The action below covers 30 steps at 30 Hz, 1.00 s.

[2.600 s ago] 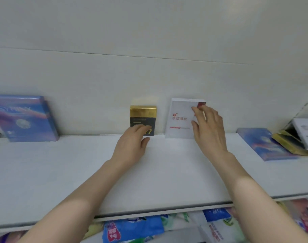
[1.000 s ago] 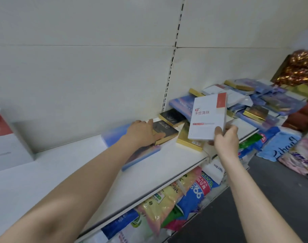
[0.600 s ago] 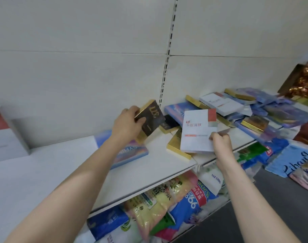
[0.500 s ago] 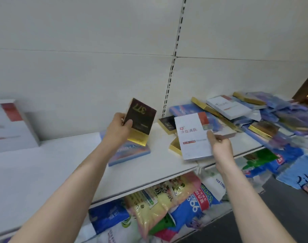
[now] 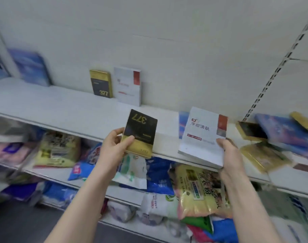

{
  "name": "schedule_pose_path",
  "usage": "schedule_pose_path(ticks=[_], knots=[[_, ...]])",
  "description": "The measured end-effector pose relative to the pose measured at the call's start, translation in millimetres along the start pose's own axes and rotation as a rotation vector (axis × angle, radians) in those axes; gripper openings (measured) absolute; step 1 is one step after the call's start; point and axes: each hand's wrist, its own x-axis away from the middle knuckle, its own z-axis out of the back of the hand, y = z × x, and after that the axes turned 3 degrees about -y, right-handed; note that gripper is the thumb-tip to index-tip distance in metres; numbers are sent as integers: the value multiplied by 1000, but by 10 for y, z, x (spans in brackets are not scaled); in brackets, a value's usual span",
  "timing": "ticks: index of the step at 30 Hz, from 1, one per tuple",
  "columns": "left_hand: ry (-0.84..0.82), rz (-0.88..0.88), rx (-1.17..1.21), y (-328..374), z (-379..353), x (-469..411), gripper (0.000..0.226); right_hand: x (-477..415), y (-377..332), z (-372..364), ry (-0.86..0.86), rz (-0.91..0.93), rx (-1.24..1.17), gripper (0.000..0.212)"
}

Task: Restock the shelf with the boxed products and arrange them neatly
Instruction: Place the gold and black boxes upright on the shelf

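Observation:
My left hand (image 5: 114, 146) grips a black-and-gold box (image 5: 141, 132) marked 377, held upside down in front of the shelf edge. My right hand (image 5: 228, 151) holds a white box (image 5: 200, 137) with a red corner by its lower right side. On the white shelf (image 5: 62, 106), a matching black-and-gold box (image 5: 101, 84) and a white box (image 5: 127, 85) stand upright side by side against the back wall. A blue box (image 5: 31, 67) stands further left.
At the right of the shelf lies a loose pile of blue boxes (image 5: 283, 132) and gold boxes (image 5: 262, 155). A slotted upright (image 5: 276, 67) runs up the back wall. Lower shelves hold bagged goods, among them a yellow bag (image 5: 198, 188).
The view has swung left from the pile to the standing boxes. Both hands have carried their boxes away from the pile and now hold them in front of the shelf edge.

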Motion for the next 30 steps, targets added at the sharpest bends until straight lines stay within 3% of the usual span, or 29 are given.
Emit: schedule_pose_path(ticks=[6,16,25,30], knots=[[136,-19,4,-16,747,66,40,181,193,-754,-139,73,57,17],[57,-61,-63,340,1872,-558,35,-6,315,-2042,-145,188,-53,11],[-87,-71,-145,535,2336,-1128,31,-720,392,-2997,-129,267,134,17],[-107,-71,-174,495,2395,-1336,34,-1090,409,-3017,-25,295,451,29]])
